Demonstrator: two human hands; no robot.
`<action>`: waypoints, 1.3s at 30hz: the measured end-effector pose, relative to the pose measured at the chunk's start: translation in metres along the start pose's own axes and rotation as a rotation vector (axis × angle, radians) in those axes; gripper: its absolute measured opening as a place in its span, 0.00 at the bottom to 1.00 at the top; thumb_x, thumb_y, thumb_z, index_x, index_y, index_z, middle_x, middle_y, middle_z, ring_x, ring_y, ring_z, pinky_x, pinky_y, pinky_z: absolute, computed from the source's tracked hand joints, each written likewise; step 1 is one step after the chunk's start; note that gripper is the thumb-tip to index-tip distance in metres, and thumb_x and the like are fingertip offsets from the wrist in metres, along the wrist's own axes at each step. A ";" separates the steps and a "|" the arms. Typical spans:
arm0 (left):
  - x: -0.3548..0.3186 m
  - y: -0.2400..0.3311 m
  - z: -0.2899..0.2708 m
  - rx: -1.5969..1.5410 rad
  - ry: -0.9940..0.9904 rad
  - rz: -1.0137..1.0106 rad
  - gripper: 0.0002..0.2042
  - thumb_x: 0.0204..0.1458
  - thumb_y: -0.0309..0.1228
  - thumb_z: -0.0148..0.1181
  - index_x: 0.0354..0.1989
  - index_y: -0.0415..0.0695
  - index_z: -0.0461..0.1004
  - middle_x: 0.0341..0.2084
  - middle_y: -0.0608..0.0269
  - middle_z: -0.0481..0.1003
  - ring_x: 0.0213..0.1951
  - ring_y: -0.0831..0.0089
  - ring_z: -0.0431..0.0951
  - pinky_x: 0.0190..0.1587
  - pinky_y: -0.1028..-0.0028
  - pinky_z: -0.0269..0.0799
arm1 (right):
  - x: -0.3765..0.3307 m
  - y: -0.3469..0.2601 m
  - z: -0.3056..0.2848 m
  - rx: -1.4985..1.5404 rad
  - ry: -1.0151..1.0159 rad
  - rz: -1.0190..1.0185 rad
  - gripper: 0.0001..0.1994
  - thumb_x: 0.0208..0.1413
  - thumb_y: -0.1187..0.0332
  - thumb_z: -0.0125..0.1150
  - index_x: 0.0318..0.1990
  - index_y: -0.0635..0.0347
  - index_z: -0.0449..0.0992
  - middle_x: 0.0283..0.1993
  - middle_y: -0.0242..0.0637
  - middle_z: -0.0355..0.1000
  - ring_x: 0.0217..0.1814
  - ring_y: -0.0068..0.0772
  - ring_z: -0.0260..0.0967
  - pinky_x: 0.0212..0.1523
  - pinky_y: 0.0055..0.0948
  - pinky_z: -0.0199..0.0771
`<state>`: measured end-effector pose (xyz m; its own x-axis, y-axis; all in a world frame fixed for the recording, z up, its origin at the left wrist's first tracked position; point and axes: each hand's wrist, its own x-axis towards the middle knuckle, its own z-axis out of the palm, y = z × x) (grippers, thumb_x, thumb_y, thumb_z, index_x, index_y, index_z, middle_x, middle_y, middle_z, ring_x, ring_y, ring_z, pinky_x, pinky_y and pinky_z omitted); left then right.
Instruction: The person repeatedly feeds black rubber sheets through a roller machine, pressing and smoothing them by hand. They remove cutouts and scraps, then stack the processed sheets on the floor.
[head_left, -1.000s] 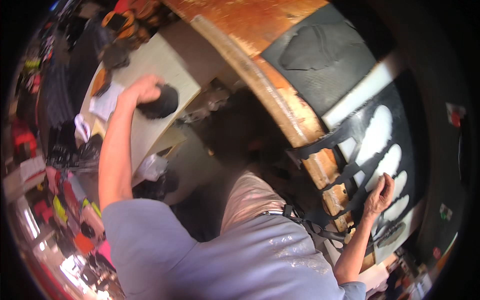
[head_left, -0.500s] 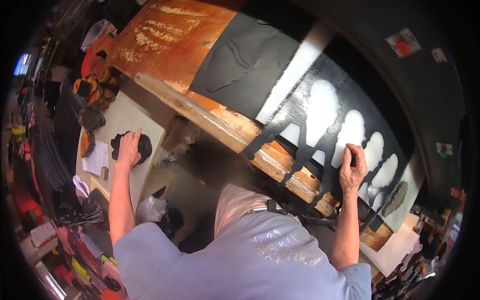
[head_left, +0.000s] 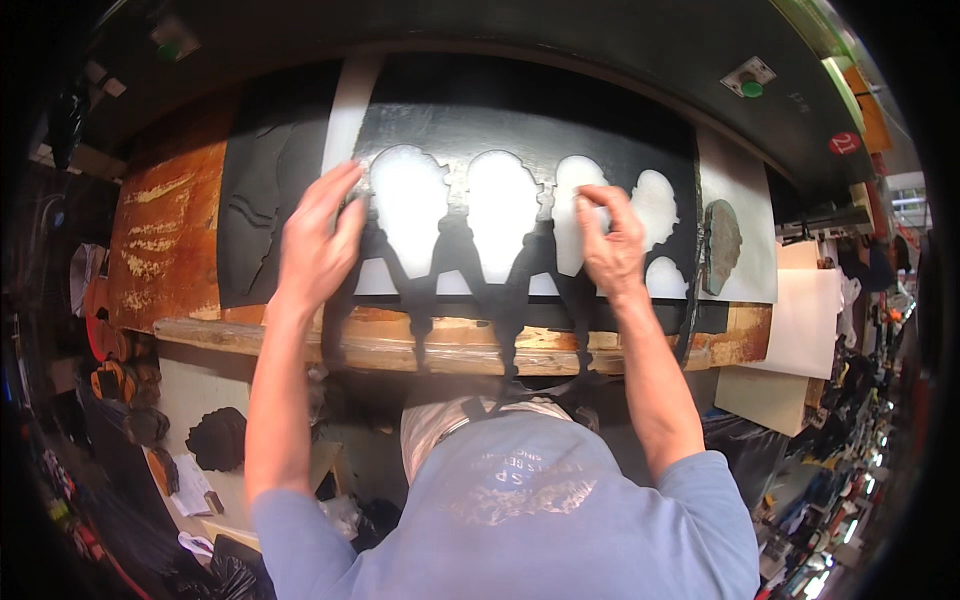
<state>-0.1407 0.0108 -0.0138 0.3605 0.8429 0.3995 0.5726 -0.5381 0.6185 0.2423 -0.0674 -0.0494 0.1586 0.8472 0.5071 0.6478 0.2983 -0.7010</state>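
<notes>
A black sheet [head_left: 520, 110] lies over a white board, which shows through its row of rounded cut-outs. Thin black strips [head_left: 500, 330] of it hang over the table's front edge. My left hand [head_left: 318, 240] is above the sheet's left side, beside the largest cut-out, with fingers extended and thumb apart. Over the right-hand cut-outs, my right hand [head_left: 612, 240] has curled fingers, thumb and forefinger close together; whatever may be between them does not show. Right of the sheet lies a grey-brown, sole-shaped piece [head_left: 722, 247].
A worn wooden beam [head_left: 450, 350] runs along the table's front. At the lower left, a side table [head_left: 205, 375] holds a stack of black pieces [head_left: 217, 440] and papers [head_left: 188, 485]. Above the far side looms a dark machine body [head_left: 600, 65] with a green button [head_left: 751, 89].
My left hand has left the black stack on the side table and come to the black sheet. My view has turned toward the sheet; my right hand stays over the cut-outs.
</notes>
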 end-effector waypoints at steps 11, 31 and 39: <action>0.092 -0.010 0.144 0.497 -0.115 -0.028 0.35 0.68 0.51 0.55 0.76 0.38 0.65 0.78 0.40 0.58 0.81 0.45 0.50 0.82 0.49 0.41 | -0.060 0.145 -0.224 -0.678 -0.055 0.531 0.52 0.50 0.43 0.78 0.78 0.63 0.62 0.81 0.71 0.49 0.83 0.69 0.50 0.80 0.54 0.55; 0.010 0.038 0.107 0.383 0.026 0.024 0.23 0.62 0.26 0.65 0.66 0.39 0.74 0.65 0.44 0.74 0.69 0.42 0.71 0.71 0.45 0.65 | -0.009 0.086 -0.231 0.334 0.060 0.528 0.45 0.49 0.69 0.78 0.75 0.71 0.66 0.79 0.50 0.63 0.81 0.44 0.60 0.80 0.39 0.56; 0.004 0.012 0.111 0.019 0.239 -0.118 0.24 0.65 0.12 0.48 0.69 0.36 0.72 0.67 0.40 0.74 0.69 0.43 0.73 0.71 0.59 0.70 | 0.023 -0.009 -0.054 0.278 -0.186 0.301 0.47 0.38 0.56 0.84 0.71 0.60 0.74 0.80 0.54 0.61 0.80 0.51 0.62 0.77 0.47 0.65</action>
<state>-0.0511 0.0085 -0.0798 0.1077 0.8730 0.4757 0.6148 -0.4345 0.6582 0.2805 -0.0743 -0.0044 0.1560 0.9714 0.1791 0.3649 0.1118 -0.9243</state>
